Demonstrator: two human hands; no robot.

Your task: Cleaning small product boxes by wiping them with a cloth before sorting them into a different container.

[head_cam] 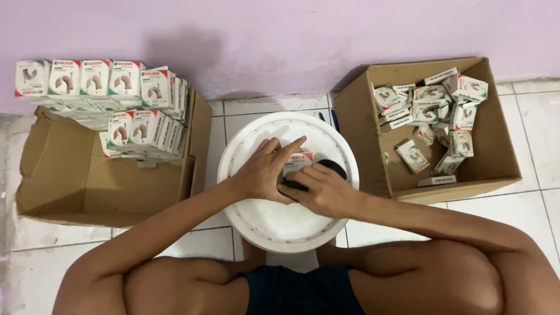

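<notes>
A small white carton (298, 160) is being held on top of a round white bucket lid (280, 224), which is being used as a work surface between the person's knees on the white-tiled floor (525, 116). The carton is being clamped by both hands: the left hand (265, 172) is being laid over its near side with the fingers stretched across it, while the right hand (321, 189) is being pressed against it from the other side, fingers curled. A flat black round thing (333, 168) is being partly covered by the right hand; what it is cannot be told.

On the person's left, an open cardboard box (64, 186) is being filled with neat upright rows of similar cartons (99, 79), stacked along its far edge against the lilac wall (280, 35). On the right, a second cardboard box (496, 157) is being used for a loose, jumbled heap of cartons (434, 111).
</notes>
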